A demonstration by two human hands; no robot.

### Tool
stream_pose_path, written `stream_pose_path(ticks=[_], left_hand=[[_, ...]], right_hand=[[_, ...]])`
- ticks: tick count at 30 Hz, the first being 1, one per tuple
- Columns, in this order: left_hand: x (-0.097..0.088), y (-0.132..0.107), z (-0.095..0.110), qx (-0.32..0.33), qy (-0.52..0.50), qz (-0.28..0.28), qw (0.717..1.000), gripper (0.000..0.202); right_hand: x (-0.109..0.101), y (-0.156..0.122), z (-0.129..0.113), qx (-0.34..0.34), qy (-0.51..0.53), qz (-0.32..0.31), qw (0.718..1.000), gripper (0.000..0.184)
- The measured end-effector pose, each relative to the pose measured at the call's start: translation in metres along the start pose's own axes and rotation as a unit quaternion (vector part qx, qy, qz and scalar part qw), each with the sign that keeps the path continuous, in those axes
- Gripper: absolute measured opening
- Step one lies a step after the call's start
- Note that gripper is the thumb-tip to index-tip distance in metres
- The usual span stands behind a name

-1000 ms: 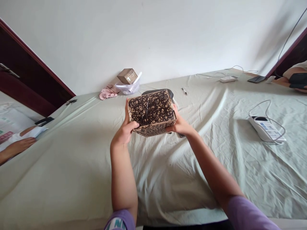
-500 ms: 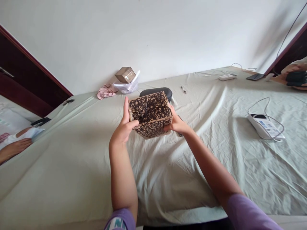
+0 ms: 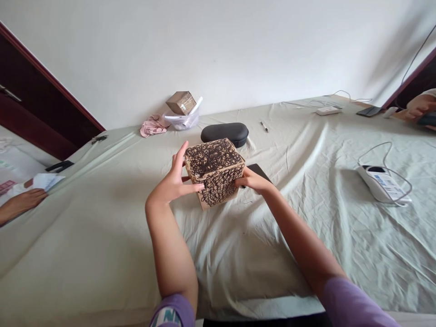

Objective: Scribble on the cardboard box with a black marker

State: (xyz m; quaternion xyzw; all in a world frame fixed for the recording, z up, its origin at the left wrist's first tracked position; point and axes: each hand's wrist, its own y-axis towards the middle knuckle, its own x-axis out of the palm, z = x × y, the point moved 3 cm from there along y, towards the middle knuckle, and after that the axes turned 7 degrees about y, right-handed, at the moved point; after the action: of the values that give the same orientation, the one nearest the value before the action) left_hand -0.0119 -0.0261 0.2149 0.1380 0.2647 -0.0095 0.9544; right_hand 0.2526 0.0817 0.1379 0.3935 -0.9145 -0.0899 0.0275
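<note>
Teal "N" legible on wht patch [image 3: 166, 317] of L sleeve [image 3: 185, 305]; txt on wht device [image 3: 382, 182] too small.

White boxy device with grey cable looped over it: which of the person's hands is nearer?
Right. The right hand is left of the device; the left hand is farther left.

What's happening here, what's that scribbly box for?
I can't tell what it's for. Someone in purple sleeves has the scribbled cardboard box between their left hand and right hand. A black case lies just beyond it on the cloth, with a pen nearby.
</note>
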Motion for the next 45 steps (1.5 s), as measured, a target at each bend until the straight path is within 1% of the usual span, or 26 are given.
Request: stream_pose_path(ticks=[2,3,5,7,9,11,14,16,19,20,21,23,26,29,33,36,39,41,45], left_hand=[[-0.002,-0.001,-0.005,-0.048,0.010,-0.005,0.999,0.137],[-0.003,-0.001,-0.007,-0.065,0.011,-0.008,0.998,0.136],[-0.006,-0.003,-0.010,-0.073,0.014,-0.001,0.997,0.133],[-0.010,-0.005,-0.014,-0.077,0.016,-0.004,0.997,0.131],[-0.012,-0.007,-0.016,-0.083,0.019,-0.009,0.996,0.131],[-0.013,-0.007,-0.017,-0.091,0.020,-0.011,0.996,0.131],[-0.012,-0.007,-0.017,-0.107,0.015,-0.014,0.994,0.135],[-0.010,-0.005,-0.016,-0.115,0.009,-0.012,0.993,0.137],[-0.008,-0.002,-0.014,-0.115,0.001,-0.012,0.993,0.137],[-0.007,-0.001,-0.014,-0.114,0.000,-0.014,0.993,0.137],[-0.007,-0.001,-0.014,-0.112,0.000,-0.016,0.994,0.137],[-0.006,0.000,-0.015,-0.106,0.003,-0.020,0.994,0.137],[-0.007,0.001,-0.018,-0.097,0.001,-0.023,0.995,0.136],[-0.008,0.002,-0.024,-0.081,-0.009,-0.023,0.996,0.136],[-0.009,0.003,-0.032,-0.069,0.001,-0.025,0.997,0.136],[-0.008,0.006,-0.036,-0.070,0.027,-0.026,0.997,0.137],[-0.003,0.012,-0.033,-0.051,0.026,-0.016,0.998,0.140],[0.003,0.018,-0.029,-0.033,0.017,-0.004,0.999,0.142],[0.013,0.028,-0.022,-0.012,0.009,0.023,1.000,0.141]], right_hand=[[-0.005,0.003,0.014,0.003,-0.090,0.003,0.996,0.095],[-0.008,0.004,0.022,0.020,-0.152,0.021,0.988,0.096],[-0.011,0.006,0.040,0.078,-0.269,0.081,0.957,0.094],[-0.008,0.007,0.055,0.136,-0.331,0.141,0.923,0.085],[-0.002,0.009,0.065,0.160,-0.341,0.183,0.908,0.069],[0.001,0.011,0.070,0.167,-0.324,0.216,0.906,0.056],[-0.006,0.011,0.069,0.166,-0.265,0.263,0.913,0.045],[-0.014,0.011,0.067,0.158,-0.197,0.282,0.926,0.038],[-0.025,0.009,0.062,0.133,-0.080,0.292,0.944,0.022],[-0.027,0.008,0.060,0.121,-0.046,0.295,0.947,0.019],[-0.029,0.007,0.058,0.109,-0.015,0.297,0.949,0.020],[-0.029,0.007,0.053,0.089,0.044,0.291,0.951,0.026],[-0.024,0.008,0.047,0.075,0.124,0.257,0.956,0.037],[-0.020,0.009,0.045,0.072,0.175,0.229,0.955,0.039],[-0.021,0.012,0.046,0.076,0.195,0.233,0.950,0.034],[-0.026,0.012,0.045,0.087,0.184,0.244,0.948,0.023],[-0.029,0.011,0.041,0.095,0.153,0.258,0.949,0.012],[-0.028,0.010,0.037,0.092,0.130,0.263,0.952,0.008],[-0.023,0.009,0.027,0.069,0.090,0.266,0.957,0.011]])
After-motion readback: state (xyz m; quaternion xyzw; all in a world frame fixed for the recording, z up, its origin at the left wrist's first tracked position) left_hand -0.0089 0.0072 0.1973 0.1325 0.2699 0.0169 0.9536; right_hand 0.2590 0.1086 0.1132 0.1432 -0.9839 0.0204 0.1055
